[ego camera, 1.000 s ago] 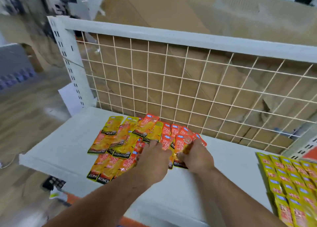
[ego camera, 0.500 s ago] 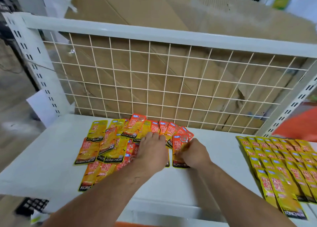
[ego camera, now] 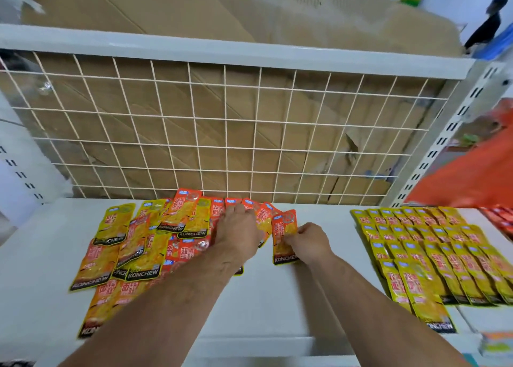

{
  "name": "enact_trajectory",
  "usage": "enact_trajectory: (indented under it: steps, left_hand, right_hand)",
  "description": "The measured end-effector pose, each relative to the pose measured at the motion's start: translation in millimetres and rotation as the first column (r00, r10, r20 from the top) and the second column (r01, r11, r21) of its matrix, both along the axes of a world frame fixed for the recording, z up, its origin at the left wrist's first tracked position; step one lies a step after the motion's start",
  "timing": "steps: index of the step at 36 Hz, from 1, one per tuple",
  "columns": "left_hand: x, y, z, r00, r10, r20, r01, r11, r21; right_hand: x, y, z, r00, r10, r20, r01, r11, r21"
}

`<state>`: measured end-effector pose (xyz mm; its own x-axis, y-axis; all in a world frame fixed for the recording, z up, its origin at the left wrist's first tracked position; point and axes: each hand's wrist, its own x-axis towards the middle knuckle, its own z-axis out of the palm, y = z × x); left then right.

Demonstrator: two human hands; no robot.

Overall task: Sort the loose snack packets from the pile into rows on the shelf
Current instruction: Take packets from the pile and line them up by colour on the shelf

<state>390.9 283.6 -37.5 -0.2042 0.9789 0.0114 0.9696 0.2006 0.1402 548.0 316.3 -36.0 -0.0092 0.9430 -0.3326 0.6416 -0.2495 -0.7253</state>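
- My right hand (ego camera: 311,240) pinches an orange packet (ego camera: 283,236) with a black KONCHEW band, just right of the pile (ego camera: 133,244) at centre-left of the shelf (ego camera: 277,311).
- My left hand (ego camera: 236,236) lies on the pile, fingers seemingly straight.
- The yellow rows (ego camera: 433,250) sit lower right.

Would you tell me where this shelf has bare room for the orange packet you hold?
Bare white metal shelf lies between the right hand with its orange snack packet and the neat rows of yellow packets, along the front edge, and left of the mixed loose pile. The pile under the left hand is crowded.
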Motion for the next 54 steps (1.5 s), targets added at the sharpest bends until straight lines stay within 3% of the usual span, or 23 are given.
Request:
enact_trajectory:
  steps: [5, 23, 28, 31, 35, 41, 49, 54]
  left_hand:
    - [11, 6, 3, 0.993, 0.079, 0.086, -0.082, 0.996, 0.026]
    - [40, -32, -3, 0.894, 0.379, 0.239, -0.414, 0.903, 0.113]
    - [52, -38, -3, 0.865, 0.406, 0.294, -0.444, 0.893, 0.074]
    - [54, -46, 0, 0.782, 0.428, 0.453, -0.492, 0.87, 0.027]
    - [55, -56, 6, 0.637, 0.411, 0.652, -0.533, 0.846, -0.013]
    - [69, -76, 19, 0.581, 0.318, 0.749, -0.468, 0.883, -0.012]
    - [109, -111, 24, 0.387, 0.205, 0.899, -0.314, 0.946, -0.081]
    - [145, -126, 25, 0.307, 0.187, 0.933, -0.188, 0.973, -0.133]
  right_hand:
    - [0, 1, -1, 0.995, 0.057, 0.083, -0.059, 0.998, 0.015]
    - [10, 11, -9, 0.971, 0.209, 0.112, -0.216, 0.975, 0.052]
    - [15, 15, -6, 0.972, 0.236, 0.003, -0.236, 0.971, 0.018]
    - [24, 9, -3, 0.96, 0.229, -0.161, -0.233, 0.972, -0.007]
    - [45, -13, 2, 0.971, 0.138, -0.198, -0.133, 0.99, 0.038]
    - [78, -53, 13, 0.956, -0.039, -0.289, 0.082, 0.987, 0.138]
    - [137, -119, 26, 0.936, -0.094, -0.339, 0.16, 0.972, 0.171]
    - [174, -146, 26, 0.902, -0.177, -0.394, 0.234, 0.967, 0.1]
